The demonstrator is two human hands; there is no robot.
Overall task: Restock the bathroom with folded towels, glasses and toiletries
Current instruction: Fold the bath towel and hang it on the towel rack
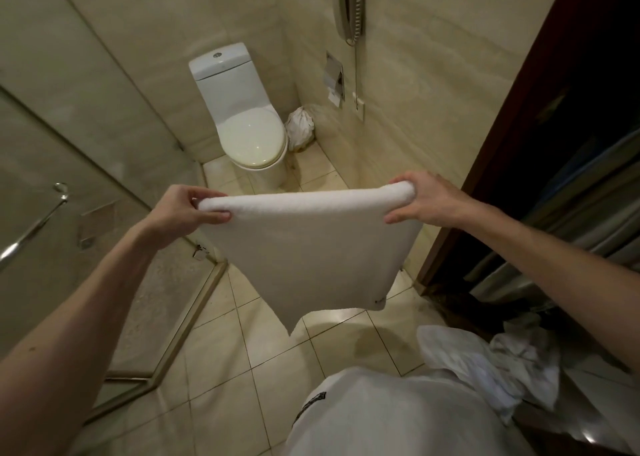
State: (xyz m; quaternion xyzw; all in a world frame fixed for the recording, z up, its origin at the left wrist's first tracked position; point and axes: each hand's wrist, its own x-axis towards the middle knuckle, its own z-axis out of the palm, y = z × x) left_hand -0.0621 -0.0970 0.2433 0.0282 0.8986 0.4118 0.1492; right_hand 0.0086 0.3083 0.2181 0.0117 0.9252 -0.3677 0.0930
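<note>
A white towel (304,244) is held at the centre of the frame, doubled over, its fold pinched at the two ends by the left hand (183,209) and the right hand (429,199). Its loose lower corners hang uneven above the tiled floor (242,369). If either pinch is loosened, the fold is likely lost and the clean cloth dropped onto the floor.
</note>
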